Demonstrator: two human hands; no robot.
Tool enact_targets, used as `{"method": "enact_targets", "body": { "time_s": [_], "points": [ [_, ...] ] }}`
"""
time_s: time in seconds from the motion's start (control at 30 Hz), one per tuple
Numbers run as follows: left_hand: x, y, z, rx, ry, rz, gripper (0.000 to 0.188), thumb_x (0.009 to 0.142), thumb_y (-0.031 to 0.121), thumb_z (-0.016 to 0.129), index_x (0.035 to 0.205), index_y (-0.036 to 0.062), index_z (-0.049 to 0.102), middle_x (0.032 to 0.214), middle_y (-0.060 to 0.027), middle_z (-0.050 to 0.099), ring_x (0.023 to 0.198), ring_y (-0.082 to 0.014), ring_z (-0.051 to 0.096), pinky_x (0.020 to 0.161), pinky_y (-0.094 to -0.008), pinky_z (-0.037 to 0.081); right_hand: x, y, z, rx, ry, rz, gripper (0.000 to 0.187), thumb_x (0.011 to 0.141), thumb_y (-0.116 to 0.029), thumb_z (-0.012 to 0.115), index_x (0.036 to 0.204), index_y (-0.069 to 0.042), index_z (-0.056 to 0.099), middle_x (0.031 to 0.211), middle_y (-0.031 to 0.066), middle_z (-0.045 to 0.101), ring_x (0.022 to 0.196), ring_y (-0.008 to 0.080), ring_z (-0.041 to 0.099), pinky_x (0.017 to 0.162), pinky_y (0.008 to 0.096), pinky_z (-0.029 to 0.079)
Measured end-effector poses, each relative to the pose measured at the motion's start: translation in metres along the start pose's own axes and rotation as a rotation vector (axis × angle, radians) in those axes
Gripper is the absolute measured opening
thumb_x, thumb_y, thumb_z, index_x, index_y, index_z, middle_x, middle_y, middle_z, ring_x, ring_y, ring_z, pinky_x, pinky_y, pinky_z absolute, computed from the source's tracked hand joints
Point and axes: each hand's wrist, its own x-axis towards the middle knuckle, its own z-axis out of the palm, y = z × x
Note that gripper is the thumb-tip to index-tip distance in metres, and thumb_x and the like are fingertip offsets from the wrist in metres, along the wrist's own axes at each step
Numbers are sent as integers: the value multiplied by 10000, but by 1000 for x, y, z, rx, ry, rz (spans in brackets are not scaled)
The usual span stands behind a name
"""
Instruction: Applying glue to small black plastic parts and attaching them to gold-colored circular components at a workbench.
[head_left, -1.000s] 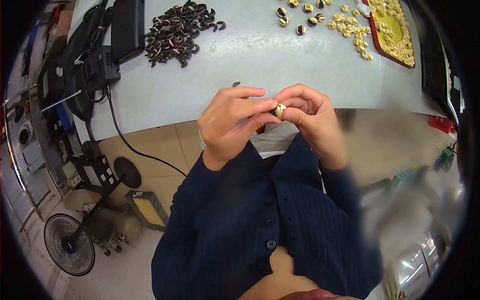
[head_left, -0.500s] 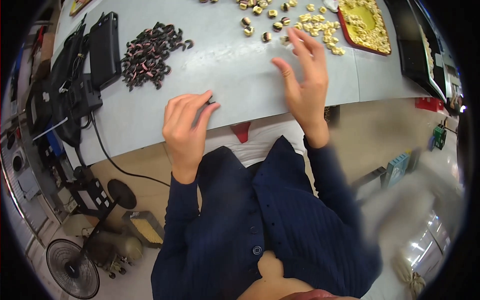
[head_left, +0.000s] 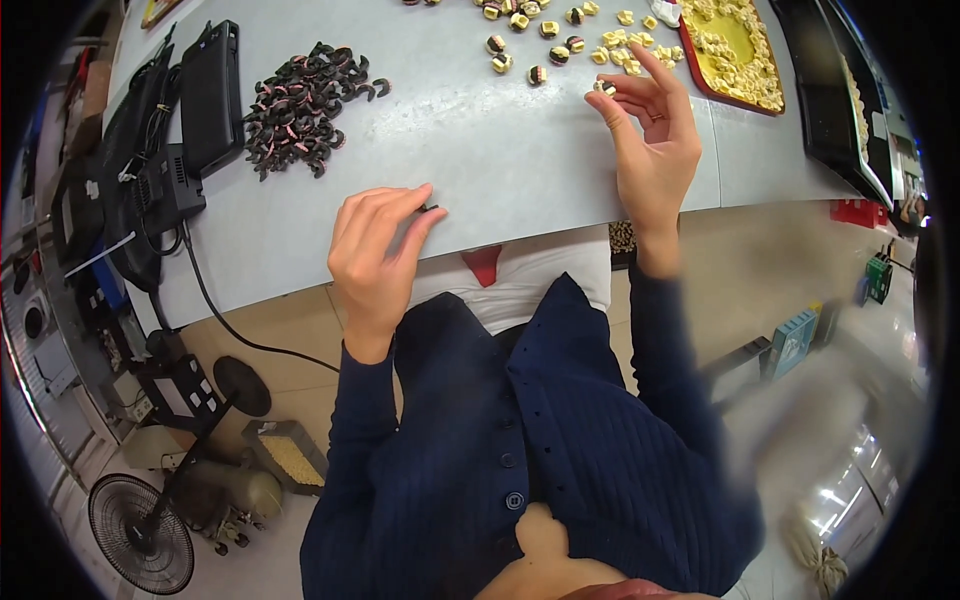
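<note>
My left hand [head_left: 372,245] is closed in a pinch above the table's near edge, with a small black curved piece [head_left: 430,208] between thumb and fingertips. Farther right, my right hand [head_left: 657,150] pinches a small cream-and-black block [head_left: 605,88] between thumb and fingers. Past it lie loose cream pieces [head_left: 613,40], and to their left several cream blocks banded in black and pink [head_left: 537,75] are scattered. A heap of black curved pieces [head_left: 295,115], some with pink faces, sits at the left.
A red-rimmed yellow tray [head_left: 699,82] of cream pieces stands at the far right, beside a black tray [head_left: 845,95]. Along the grey table's [head_left: 480,150] left side are a black flat box [head_left: 210,90] and cables. A black cord [head_left: 240,342] hangs off the edge.
My right hand has moved right, its open fingers closing on a cream-and-black block. My left hand has stayed nearly still with the black piece.
</note>
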Motion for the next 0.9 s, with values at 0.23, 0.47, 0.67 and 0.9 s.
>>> {"method": "enact_targets", "body": {
  "time_s": [0.23,0.47,0.67,0.9],
  "points": [
    [0,-1,-1,-16,27,26,312,628,-25,782,917,43,685,832,-72,658,787,-233,612,687,-318,495,0,13,6,-145,-92,-157,325,770,8,710,1087,-15,639,1020,108,644,878,167,629,813,258,494],
    [0,0,-1,-47,42,7,308,627,-31,781,913,37,687,839,-79,660,795,-235,616,697,-317,497,17,20,-15,-599,123,-250,275,743,-143,768,973,-38,661,929,81,628,745,170,590,675,292,488],
    [5,9,4,-117,53,37,319,613,-41,786,907,28,684,835,-79,660,792,-233,615,685,-311,499,35,34,-24,-721,12,-152,202,776,-123,737,920,-14,646,846,67,623,685,134,580,605,257,477],
    [9,13,12,-224,74,81,339,597,-40,796,908,23,679,832,-79,662,781,-233,618,668,-303,502,17,-1,-25,-77,-146,-71,212,864,14,601,1073,36,622,1011,97,591,827,147,606,729,268,528]
  ]
}}
